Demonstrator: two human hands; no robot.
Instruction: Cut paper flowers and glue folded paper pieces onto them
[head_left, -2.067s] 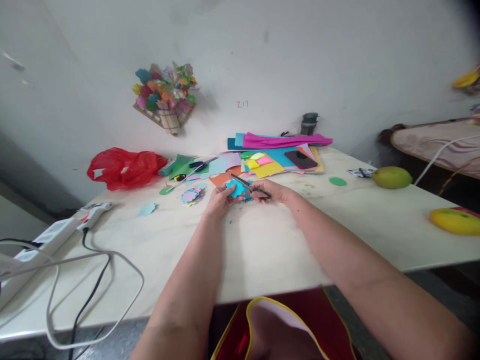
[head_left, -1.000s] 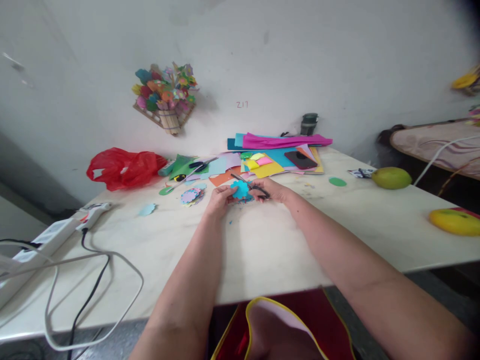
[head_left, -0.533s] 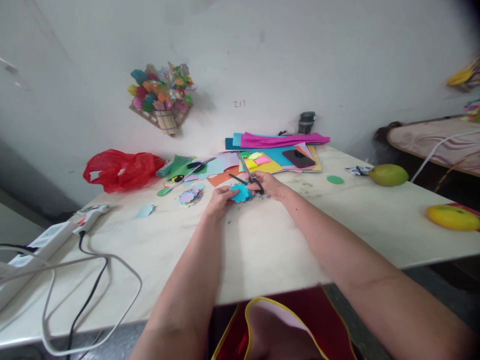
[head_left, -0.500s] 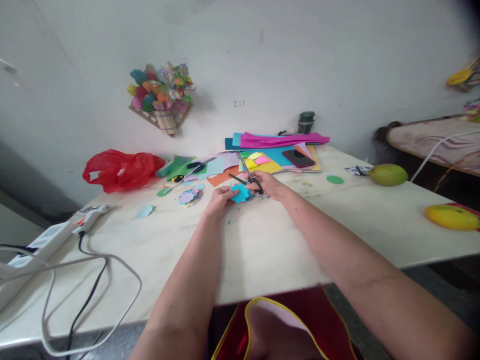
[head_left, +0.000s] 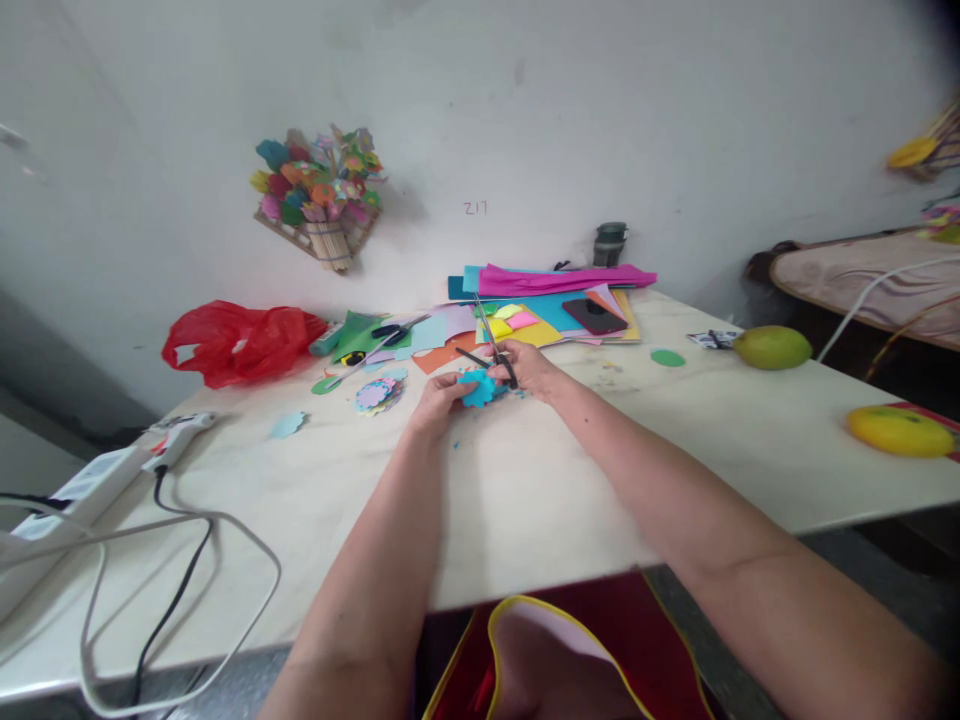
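Between finger and thumb, my left hand (head_left: pixel 439 401) pinches a blue scalloped paper flower (head_left: pixel 477 388). A pair of dark-handled scissors (head_left: pixel 506 368) is in my right hand (head_left: pixel 523 366), its blades spread and pointing up and away to the left. The fingers of my right hand are close beside the flower's right edge; whether they touch it I cannot make out. Small blue snippets lie on the table under both hands. Left of my left hand rests a stack of scalloped paper flowers (head_left: pixel 375 395), a lilac one on top. Farther left lies a pale blue scalloped piece (head_left: pixel 288 425).
Coloured paper sheets (head_left: pixel 444 328), a second pair of scissors (head_left: pixel 390 331) and a phone (head_left: pixel 595 316) lie behind my hands. A red plastic bag (head_left: pixel 240 345), a glue gun (head_left: pixel 184 438) and loose cables (head_left: pixel 259 540) are leftward. A green mango (head_left: pixel 772 347) and a yellow one (head_left: pixel 898 431) sit right.
The scissors and my right hand have shifted slightly left, nearer the blue flower. My left hand keeps its pinch on the flower, which looks slightly turned.
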